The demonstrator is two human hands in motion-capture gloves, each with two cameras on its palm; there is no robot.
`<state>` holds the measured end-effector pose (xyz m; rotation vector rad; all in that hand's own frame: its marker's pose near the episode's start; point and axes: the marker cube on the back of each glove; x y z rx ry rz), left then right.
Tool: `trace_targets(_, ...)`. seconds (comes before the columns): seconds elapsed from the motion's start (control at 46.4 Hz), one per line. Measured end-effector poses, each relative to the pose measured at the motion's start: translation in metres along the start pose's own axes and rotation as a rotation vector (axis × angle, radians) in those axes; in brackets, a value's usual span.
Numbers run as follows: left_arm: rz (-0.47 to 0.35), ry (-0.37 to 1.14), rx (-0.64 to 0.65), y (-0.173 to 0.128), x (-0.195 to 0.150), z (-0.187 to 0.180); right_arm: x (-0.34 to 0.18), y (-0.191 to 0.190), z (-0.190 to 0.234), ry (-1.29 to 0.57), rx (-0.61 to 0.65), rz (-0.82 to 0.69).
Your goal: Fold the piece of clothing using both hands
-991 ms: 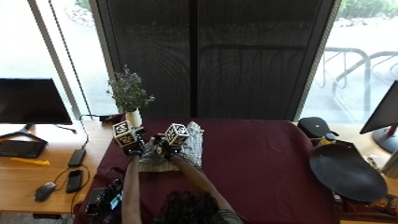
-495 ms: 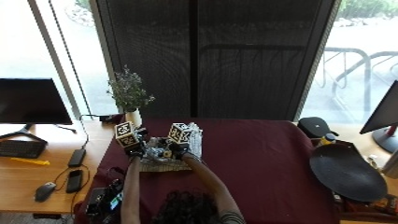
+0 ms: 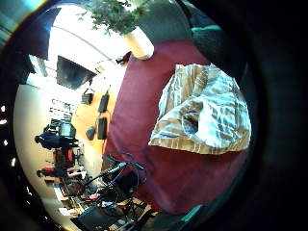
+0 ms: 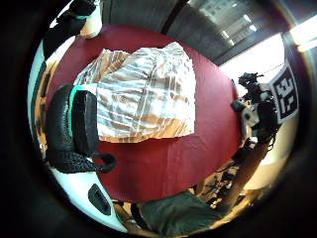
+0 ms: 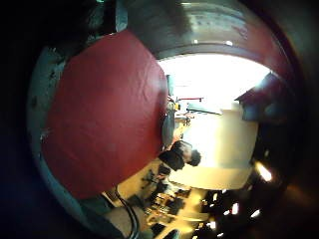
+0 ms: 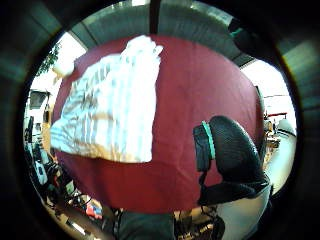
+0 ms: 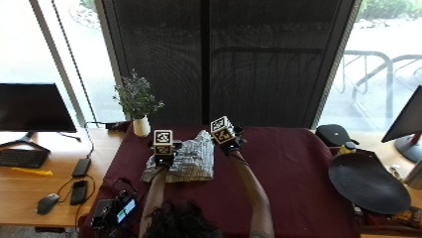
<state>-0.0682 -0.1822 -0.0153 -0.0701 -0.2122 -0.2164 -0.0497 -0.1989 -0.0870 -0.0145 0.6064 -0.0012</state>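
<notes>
The piece of clothing is a striped cloth, white and tan. It lies in a bumpy heap on the dark red table, on the left part of it, in front of the person. One end of the heap points away from the person, toward the window. The palm views show it bunched up, with soft folds and a loose edge lying flat on the red top.

The left hand is at the left side of the cloth, right over its edge. It may be touching the cloth, but the view is too small to be sure. In its thumb side palm view a black glove finger curls just beside the cloth edge and holds nothing that I can see.

The right hand is up above the table, just beside the far right corner of the cloth. It does not hold the cloth. In its palm view a black finger is bent a little, apart from the cloth, over bare red table.

A white vase with a small plant stands at the table's far left corner. A round black thing lies at the right. A dark screen stands on the wooden desk at the left.
</notes>
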Motion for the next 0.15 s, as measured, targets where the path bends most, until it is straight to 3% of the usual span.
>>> trace_targets(0.151,0.074,0.083,-0.033,-0.005,0.027,0.021,0.029,0.03,0.01,-0.085,-0.05,0.083)
